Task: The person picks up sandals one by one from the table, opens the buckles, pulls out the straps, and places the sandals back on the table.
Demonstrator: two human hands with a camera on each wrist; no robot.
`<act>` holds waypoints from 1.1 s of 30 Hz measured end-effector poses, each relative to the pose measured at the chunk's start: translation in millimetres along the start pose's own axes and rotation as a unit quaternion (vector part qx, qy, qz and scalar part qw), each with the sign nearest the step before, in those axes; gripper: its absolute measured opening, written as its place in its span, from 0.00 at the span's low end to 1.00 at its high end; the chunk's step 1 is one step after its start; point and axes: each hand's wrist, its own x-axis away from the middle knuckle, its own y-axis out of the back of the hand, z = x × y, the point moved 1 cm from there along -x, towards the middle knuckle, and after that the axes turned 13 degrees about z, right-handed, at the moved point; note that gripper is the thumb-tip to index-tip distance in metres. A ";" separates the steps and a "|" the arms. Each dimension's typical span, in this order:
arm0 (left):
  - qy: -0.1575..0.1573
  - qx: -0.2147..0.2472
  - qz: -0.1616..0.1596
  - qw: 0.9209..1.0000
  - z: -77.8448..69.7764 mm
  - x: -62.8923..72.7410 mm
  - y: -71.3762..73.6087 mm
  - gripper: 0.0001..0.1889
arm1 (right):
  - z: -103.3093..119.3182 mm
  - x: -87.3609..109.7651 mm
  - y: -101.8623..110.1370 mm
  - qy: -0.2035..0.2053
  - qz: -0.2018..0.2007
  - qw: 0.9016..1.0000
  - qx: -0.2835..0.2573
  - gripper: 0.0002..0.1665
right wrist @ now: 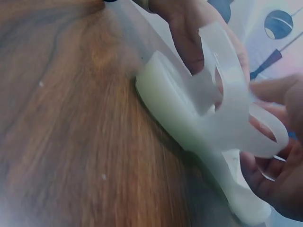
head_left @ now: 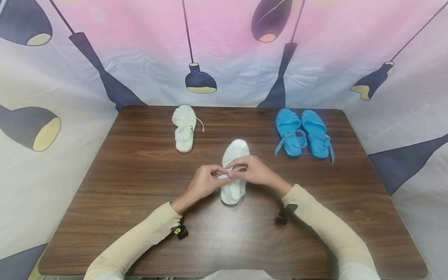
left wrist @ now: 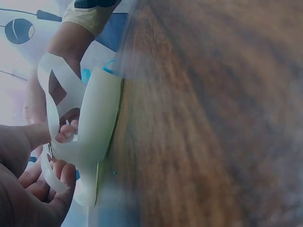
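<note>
Head view high, facing forward-down, wrist views low, close — sharing one white sandal (left wrist: 100, 116)

On the worktop (head_left: 147, 167), the central sandal (head_left: 236, 149) lies about midway between the left and right edges, toe toward the far edge, with the left hand (head_left: 204, 181) and right hand (head_left: 256, 171) meeting over it at its strap (head_left: 240, 168). Behind it and to its left, the lone sandal (head_left: 184, 134) lies at the far edge; behind it and to its right, near the far right corner, the inner sandal (head_left: 287, 120) lies just left of the outer sandal (head_left: 313, 121).
</note>
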 end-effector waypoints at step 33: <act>0.008 -0.002 -0.011 1.000 -0.4 2.5 2.1 0.11 | -2.3 1.9 -0.3 -0.016 -0.002 1.000 -0.012 0.06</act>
